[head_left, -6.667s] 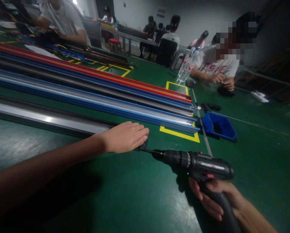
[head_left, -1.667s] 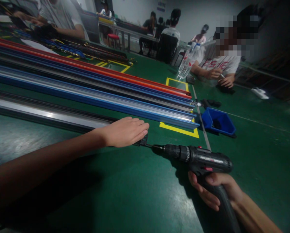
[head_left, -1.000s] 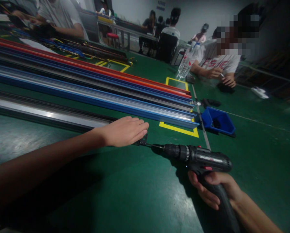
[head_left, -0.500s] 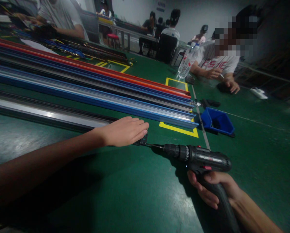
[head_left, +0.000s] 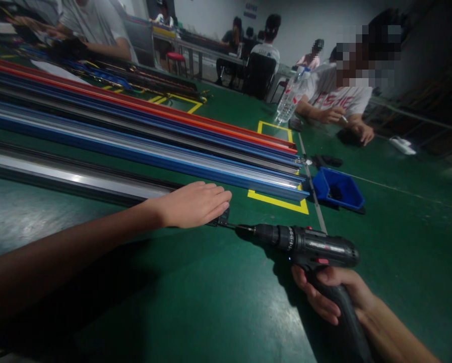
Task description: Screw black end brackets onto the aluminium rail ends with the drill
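My right hand [head_left: 326,295] is wrapped round the handle of a black cordless drill [head_left: 320,247]. Its long thin bit [head_left: 241,227] points left and meets a small black end piece [head_left: 223,217] on a black-and-silver metal rail [head_left: 74,176]. Over that rail's near end lies my left hand [head_left: 195,204], palm down, with its fingers stretched out; the thumb is hidden. The hand covers most of the rail's end, so I cannot tell whether a screw sits at the bit's tip.
Blue, grey and orange rails [head_left: 210,164] run parallel behind my left hand. A blue bin [head_left: 339,189] with dark small parts stands right of their ends. Water bottles [head_left: 292,98] stand farther back. A co-worker [head_left: 335,96] sits across the green table [head_left: 218,297]; other people sit beyond.
Almost nothing differs. Both my hands, the drill and the rail keep their places; the view has shifted very slightly.
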Demonstrator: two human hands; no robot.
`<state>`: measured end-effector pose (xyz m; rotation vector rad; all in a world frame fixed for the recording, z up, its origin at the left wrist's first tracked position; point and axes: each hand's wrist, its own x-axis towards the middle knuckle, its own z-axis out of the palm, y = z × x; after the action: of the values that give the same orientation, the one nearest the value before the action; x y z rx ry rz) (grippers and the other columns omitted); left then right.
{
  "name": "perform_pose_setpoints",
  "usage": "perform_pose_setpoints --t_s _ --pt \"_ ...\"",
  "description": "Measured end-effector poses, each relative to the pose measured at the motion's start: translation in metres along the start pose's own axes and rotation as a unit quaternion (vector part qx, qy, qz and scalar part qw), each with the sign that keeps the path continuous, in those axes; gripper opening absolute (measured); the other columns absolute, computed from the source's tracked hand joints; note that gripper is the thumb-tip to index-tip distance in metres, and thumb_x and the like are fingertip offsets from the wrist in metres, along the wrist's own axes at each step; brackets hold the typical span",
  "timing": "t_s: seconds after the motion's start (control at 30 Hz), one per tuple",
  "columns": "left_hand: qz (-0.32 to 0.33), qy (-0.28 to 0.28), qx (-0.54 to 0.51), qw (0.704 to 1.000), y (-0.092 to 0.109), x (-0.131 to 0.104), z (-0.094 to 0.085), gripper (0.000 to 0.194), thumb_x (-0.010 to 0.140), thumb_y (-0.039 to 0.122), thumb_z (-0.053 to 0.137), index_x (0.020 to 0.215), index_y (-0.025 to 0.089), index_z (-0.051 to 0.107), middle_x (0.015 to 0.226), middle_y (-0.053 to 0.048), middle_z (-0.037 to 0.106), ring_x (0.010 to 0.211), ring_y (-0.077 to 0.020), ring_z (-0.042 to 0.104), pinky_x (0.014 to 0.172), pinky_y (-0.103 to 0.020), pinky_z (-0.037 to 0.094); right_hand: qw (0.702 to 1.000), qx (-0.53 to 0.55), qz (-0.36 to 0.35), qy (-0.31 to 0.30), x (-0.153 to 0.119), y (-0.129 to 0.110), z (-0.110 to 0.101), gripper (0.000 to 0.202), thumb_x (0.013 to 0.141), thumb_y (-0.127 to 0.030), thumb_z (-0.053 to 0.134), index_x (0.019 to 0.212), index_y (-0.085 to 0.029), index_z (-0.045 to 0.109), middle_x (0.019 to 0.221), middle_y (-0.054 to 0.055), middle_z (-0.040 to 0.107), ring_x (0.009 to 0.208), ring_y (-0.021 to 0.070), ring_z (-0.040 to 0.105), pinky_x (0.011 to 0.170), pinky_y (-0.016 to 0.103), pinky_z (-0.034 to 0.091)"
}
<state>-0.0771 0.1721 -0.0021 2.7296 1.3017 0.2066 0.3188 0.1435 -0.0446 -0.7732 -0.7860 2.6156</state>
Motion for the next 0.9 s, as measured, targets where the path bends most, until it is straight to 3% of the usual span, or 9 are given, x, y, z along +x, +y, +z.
perform_pose_setpoints --t_s 0.9 --pt "0.007 0.011 0.023 1.000 0.0026 -0.0013 -0.0021 0.037 0.110 0.036 0.026 0.105 0.020 0.059 0.092 -0.005 0.065 0.082 -0.0221 0.060 0.076 -0.036 0.040 0.998 -0.026 -0.015 -0.050 0.0038 -0.0032 -0.0011 0.032 0.090 -0.031 0.067 0.108 -0.006 0.073 0.083 0.006 0.065 0.044 0.0035 0.046 0.048 0.018 0.053"
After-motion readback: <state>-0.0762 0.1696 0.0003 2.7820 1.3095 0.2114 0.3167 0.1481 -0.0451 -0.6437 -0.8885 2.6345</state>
